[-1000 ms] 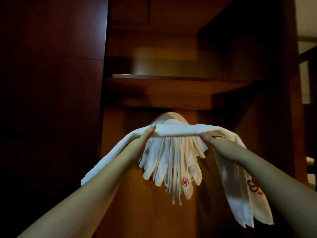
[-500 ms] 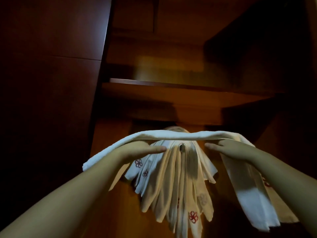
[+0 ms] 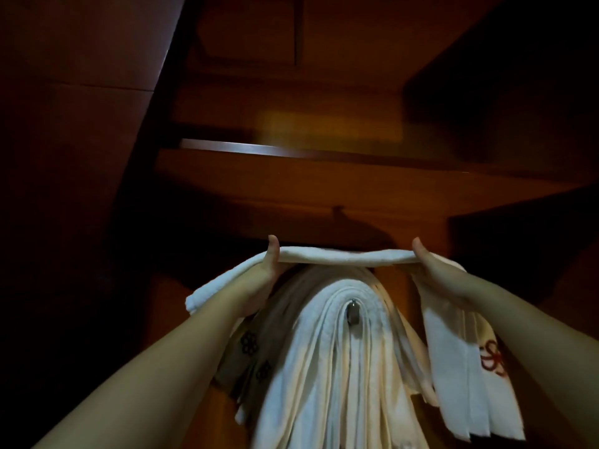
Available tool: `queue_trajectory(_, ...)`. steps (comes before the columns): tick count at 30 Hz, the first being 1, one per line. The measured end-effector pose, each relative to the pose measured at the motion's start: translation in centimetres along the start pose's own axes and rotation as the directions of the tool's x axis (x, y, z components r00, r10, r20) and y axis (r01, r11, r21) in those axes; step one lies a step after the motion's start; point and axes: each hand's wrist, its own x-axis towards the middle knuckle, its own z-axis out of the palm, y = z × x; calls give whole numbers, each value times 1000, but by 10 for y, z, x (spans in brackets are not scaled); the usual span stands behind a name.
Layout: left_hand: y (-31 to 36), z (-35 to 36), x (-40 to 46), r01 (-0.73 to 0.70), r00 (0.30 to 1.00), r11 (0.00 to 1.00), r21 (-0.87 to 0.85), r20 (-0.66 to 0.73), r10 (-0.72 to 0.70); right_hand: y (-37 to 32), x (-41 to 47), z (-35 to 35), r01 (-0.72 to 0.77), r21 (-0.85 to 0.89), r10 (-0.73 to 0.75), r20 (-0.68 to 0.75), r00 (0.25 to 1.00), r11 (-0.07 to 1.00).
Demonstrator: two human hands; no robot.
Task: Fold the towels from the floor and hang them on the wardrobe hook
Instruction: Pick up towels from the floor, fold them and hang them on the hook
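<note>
Both hands (image 3: 348, 264) gripping folded towel (image 3: 340, 257), above hook (image 3: 352, 314)

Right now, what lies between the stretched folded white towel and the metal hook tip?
In the head view, the humped tops of the white towels already hanging fill the gap between the folded white towel and the metal hook tip.

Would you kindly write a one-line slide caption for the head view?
Both hands, left and right, hold a folded towel stretched above the hook already draped with towels.

Both hands (image 3: 434, 270) have lifted the folded towel (image 3: 337, 256) higher above the hung towels (image 3: 327, 358).
</note>
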Motion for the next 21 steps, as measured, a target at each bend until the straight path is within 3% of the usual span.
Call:
queue_trajectory(4,-3,-8,17,-50,999,999,7,-13,50,-12,23,-1,69,30,-69,-28,997,997)
queue_trajectory(11,-29,-36,32,-54,993,998,-35,-106,50,-11,56,16,96,-87,-83,137,987,992)
queue_trajectory(15,-41,-44,34,-80,985,995,-52,-157,70,-7,63,29,95,-44,-80,256,963,995)
queue_trajectory(19,-47,-47,40,-8,983,995,-100,-184,-11,-9,75,39,82,-28,-68,332,941,996)
queue_trajectory(21,-51,-46,42,20,977,991,-131,-206,-47,-9,81,43,62,-105,-22,346,938,993)
